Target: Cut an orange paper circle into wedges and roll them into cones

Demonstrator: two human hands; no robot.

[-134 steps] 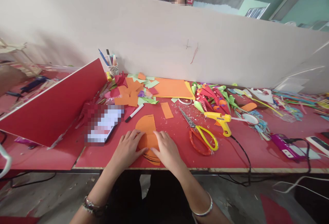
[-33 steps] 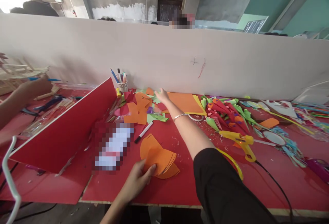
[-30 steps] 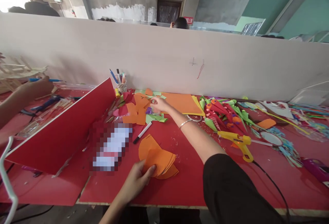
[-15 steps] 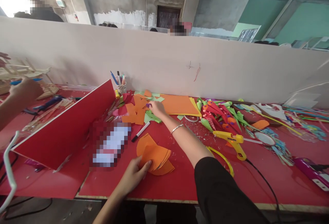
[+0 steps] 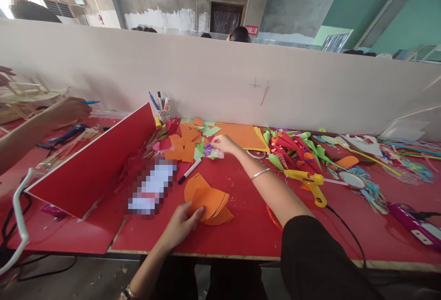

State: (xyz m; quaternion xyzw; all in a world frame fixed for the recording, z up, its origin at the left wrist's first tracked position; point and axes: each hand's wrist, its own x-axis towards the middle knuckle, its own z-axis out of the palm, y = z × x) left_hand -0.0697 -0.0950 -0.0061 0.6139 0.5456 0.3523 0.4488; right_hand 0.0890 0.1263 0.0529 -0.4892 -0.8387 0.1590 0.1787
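My left hand point(image 5: 182, 225) grips a fanned stack of orange paper pieces point(image 5: 208, 202) near the front of the red table, thumb on top. Farther back, my right hand point(image 5: 223, 144) pinches a small clear plastic bag point(image 5: 214, 152) with something purple in it. Orange paper scraps point(image 5: 186, 146) and light green ones lie left of the bag. Behind my right hand is a large orange sheet point(image 5: 241, 135) over a yellow one. Between the scraps and the held stack lies a black-capped marker point(image 5: 189, 171).
A phone point(image 5: 153, 187) lies left of the stack. A yellow glue gun point(image 5: 308, 181) with a cord rests right of my forearm, by several red and green paper cones point(image 5: 292, 148). A red upright board point(image 5: 99, 166) divides off the left, where another person's hand point(image 5: 70, 109) holds a blue pen.
My right hand has moved slightly right, lifting the plastic bag clear of the scraps. My left hand stays on the orange stack. The other person's hand has moved right.
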